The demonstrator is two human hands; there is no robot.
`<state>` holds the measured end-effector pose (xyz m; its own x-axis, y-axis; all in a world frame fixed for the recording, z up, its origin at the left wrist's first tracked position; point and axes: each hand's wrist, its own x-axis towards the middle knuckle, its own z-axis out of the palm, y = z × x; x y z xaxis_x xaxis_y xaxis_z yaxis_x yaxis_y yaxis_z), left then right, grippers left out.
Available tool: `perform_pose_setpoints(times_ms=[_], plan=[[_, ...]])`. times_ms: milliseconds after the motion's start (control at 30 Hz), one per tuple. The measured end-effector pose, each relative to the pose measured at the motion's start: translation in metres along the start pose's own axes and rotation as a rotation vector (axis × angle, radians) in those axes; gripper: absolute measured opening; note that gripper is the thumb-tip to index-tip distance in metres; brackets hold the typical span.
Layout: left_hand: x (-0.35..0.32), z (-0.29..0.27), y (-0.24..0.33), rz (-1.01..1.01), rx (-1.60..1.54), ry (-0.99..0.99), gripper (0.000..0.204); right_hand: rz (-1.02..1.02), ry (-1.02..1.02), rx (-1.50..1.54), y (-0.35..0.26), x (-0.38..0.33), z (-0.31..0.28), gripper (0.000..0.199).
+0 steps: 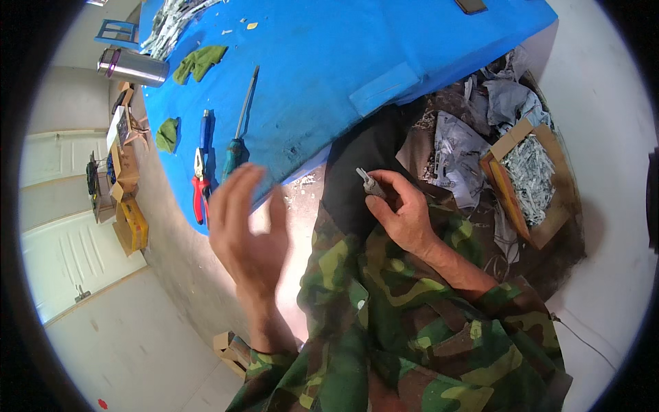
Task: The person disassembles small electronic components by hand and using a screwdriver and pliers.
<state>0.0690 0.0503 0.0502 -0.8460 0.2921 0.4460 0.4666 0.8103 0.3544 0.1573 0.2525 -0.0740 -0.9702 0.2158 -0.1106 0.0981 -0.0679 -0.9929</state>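
Note:
My right hand (405,213) pinches a small grey plug-like piece (371,185) between thumb and fingers, its metal prongs pointing up and left above my lap. Smeared by motion, my left hand (244,233) is raised beside the table's near edge. Its thumb stands apart from the fingers, and nothing shows between them. Just beyond those fingertips lies a screwdriver (234,155) with a teal handle and long shaft. To its left are pliers with red handles (200,199), and a blue-handled tool (204,129) lies against their jaws.
A blue-covered table (309,75) fills the top, bearing green cloths (199,64), a steel flask (134,66) and a heap of metal strips (171,27). At right, a cardboard box (504,185) of silvery scraps stands beside grey bags (456,158). Yellow cartons (132,223) stand far left.

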Motion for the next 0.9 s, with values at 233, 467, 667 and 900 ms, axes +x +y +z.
perform_pose_setpoints(times_ms=[233,467,667,900], plan=[[0.002,0.024,-0.083,-0.165,0.315,-0.028,0.031,0.025,0.035,-0.018,-0.001,0.001,0.006,0.037],[0.000,0.028,-0.100,-0.216,0.387,-0.106,0.037,0.089,0.026,-0.010,-0.001,0.000,0.004,0.037],[-0.004,0.028,-0.105,-0.245,0.327,-0.115,0.042,0.156,-0.017,0.108,0.006,0.001,0.006,0.035],[-0.011,0.008,-0.124,-0.380,0.208,0.100,0.032,0.247,-0.082,0.188,0.007,0.003,-0.001,0.033]])
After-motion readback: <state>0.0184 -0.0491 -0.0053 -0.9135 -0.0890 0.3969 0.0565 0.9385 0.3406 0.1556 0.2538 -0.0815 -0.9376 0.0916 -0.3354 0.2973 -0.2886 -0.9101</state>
